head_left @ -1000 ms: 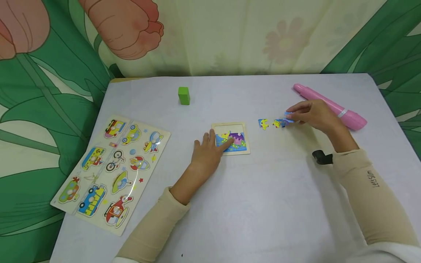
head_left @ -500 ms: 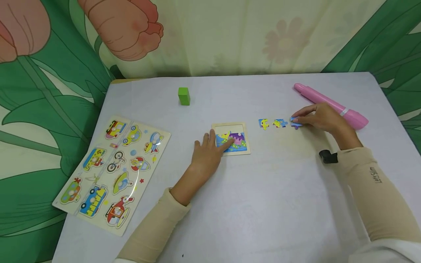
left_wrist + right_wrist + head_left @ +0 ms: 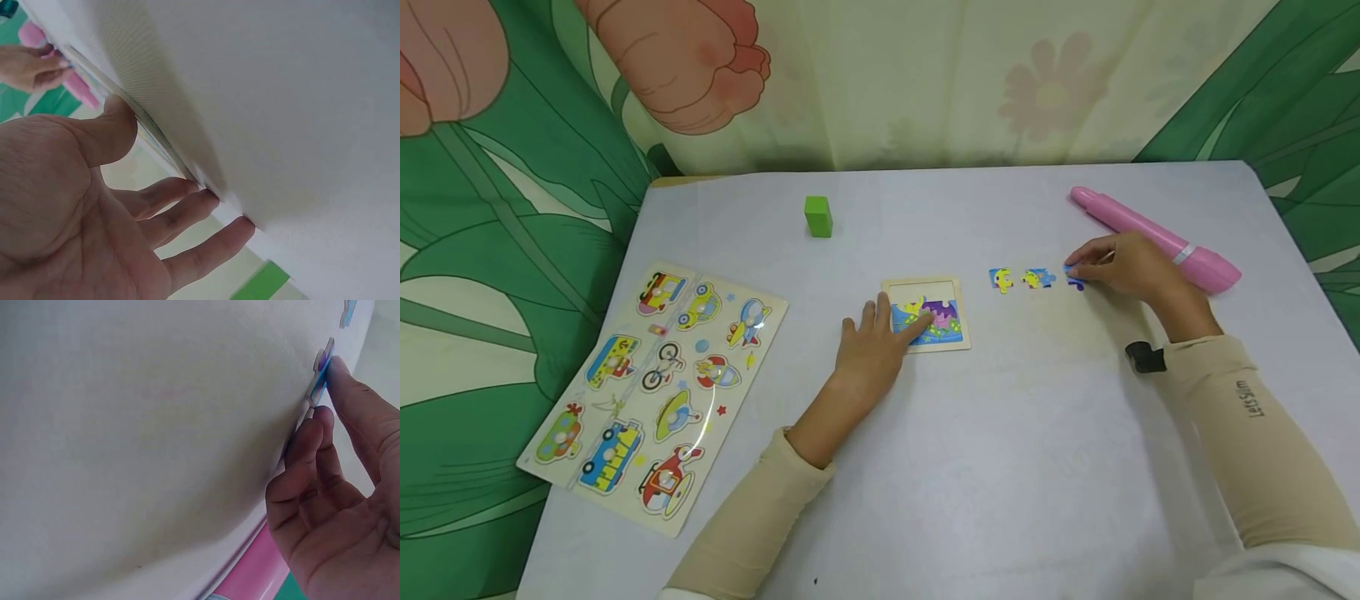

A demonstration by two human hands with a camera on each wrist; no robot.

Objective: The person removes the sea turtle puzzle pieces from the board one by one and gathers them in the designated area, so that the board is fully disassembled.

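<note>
Looking down from your head, you have your left hand [image 3: 872, 358] spread over the left side of a small square wooden puzzle frame [image 3: 965, 323], its thumb lying across the blue, yellow and purple picture [image 3: 946, 335] inside. Pale wood shows along the frame's upper part. That hand's fingers are stretched apart and grip nothing. Well to the right, your right hand [image 3: 1135, 265] has its fingers bent, pinching a blue and purple jigsaw piece [image 3: 1077, 284]. This ends a row on the white counter [image 3: 985, 467]: a dark-blue and yellow jigsaw piece [image 3: 1002, 279] lies nearest the frame, and a yellow and light-blue jigsaw piece [image 3: 1039, 277] lies between the two. Beyond your right hand slants a long pink plastic object shaped like a fat marker [image 3: 1142, 227]. A green block [image 3: 818, 218] stands near the counter's far edge, and a cream board of colourful vehicle shapes [image 3: 634, 323] lies aslant at the left.

From your left wrist, the frame appears nearly edge-on, your thumb over its edge and your fingertips down near its end. Your right hand and the pink object show small at upper left, the green block at the bottom.

From your right wrist, your thumb tip meets the blue and purple piece, with bent fingertips at its lower end. You cannot tell whether the piece is raised off the counter.
</note>
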